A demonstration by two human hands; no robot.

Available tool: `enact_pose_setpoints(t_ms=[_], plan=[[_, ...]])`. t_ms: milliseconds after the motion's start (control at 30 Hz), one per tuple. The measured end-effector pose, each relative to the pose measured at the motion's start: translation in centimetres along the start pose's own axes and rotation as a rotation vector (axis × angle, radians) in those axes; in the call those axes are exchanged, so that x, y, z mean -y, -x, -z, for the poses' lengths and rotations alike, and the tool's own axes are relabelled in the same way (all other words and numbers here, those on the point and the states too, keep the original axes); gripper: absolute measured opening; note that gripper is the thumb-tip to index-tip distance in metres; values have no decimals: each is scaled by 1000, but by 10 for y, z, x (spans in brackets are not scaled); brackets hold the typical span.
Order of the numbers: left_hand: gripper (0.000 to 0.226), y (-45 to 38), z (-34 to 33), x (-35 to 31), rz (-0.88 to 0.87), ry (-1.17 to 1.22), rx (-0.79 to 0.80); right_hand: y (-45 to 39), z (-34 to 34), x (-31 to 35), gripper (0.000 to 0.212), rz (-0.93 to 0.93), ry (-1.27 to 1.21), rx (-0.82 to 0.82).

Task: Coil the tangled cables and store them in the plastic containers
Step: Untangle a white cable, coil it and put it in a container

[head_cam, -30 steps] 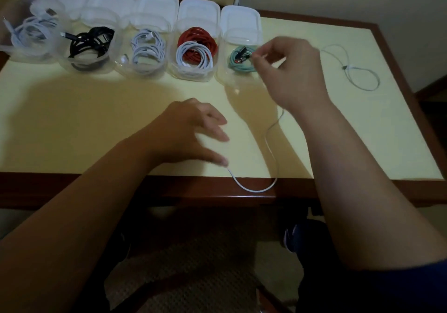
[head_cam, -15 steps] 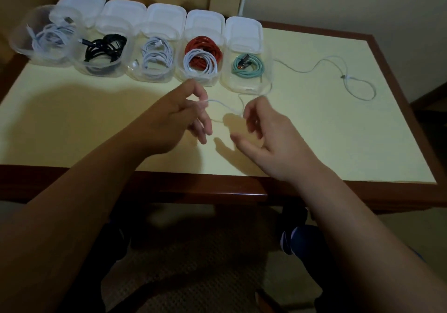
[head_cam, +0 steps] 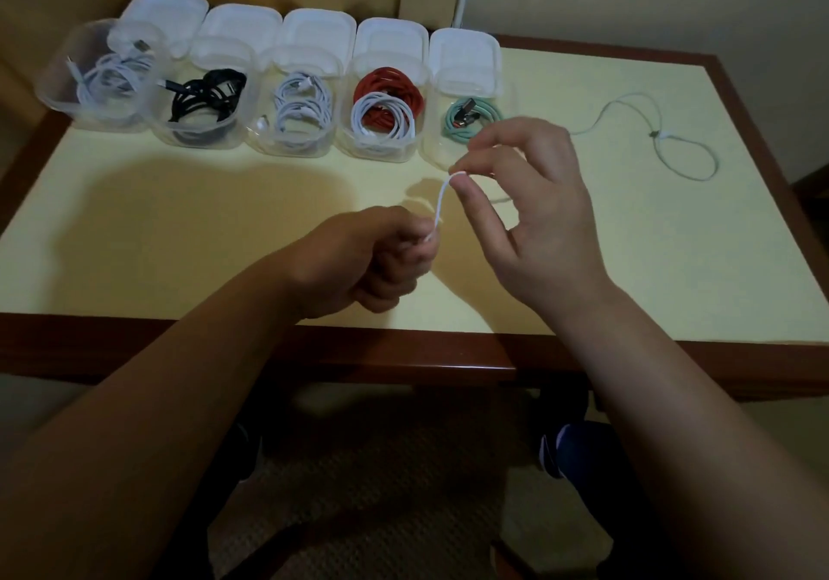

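A thin white cable [head_cam: 441, 202] is stretched between both hands above the middle of the table. My left hand [head_cam: 381, 261] is closed in a fist around its lower end. My right hand [head_cam: 529, 207] pinches the cable between thumb and forefinger a little higher and to the right. The rest of the cable trails behind my right hand to a loose loop [head_cam: 682, 153] lying at the table's right side. Several clear plastic containers stand in a row at the back, the rightmost [head_cam: 453, 86] holding a teal coiled cable [head_cam: 469, 119].
The other containers hold coiled cables: white [head_cam: 112, 81], black [head_cam: 206, 99], white [head_cam: 300, 106], and red with white [head_cam: 388, 106]. White lids lean behind them. The cream table [head_cam: 179, 229] has a dark wooden rim. My knees and shoes show below its front edge.
My left hand has closed into a fist on the cable's end and dropped nearer the front edge. My right hand has lifted and moved right, pulling a short stretch of cable taut between the hands.
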State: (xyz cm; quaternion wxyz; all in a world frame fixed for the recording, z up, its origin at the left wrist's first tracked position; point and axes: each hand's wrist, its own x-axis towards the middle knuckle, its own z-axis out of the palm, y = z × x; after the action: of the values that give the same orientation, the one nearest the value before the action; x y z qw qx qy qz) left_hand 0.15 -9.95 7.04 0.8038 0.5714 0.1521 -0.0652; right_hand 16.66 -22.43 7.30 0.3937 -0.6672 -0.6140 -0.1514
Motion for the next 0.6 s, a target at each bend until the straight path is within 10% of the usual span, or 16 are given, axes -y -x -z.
enact_pose_setpoints(t_ms=[267,400,600], plan=[[37,-2,-11,-9,-140,644,315,8,-7,15,33,-275,-294,603],[45,-9,-15,-7,-256,938,191,3,-1,26,27,-299,-263,715],[48,-16,-30,-14,-388,686,-145,-8,28,35,35,-316,-35,740]])
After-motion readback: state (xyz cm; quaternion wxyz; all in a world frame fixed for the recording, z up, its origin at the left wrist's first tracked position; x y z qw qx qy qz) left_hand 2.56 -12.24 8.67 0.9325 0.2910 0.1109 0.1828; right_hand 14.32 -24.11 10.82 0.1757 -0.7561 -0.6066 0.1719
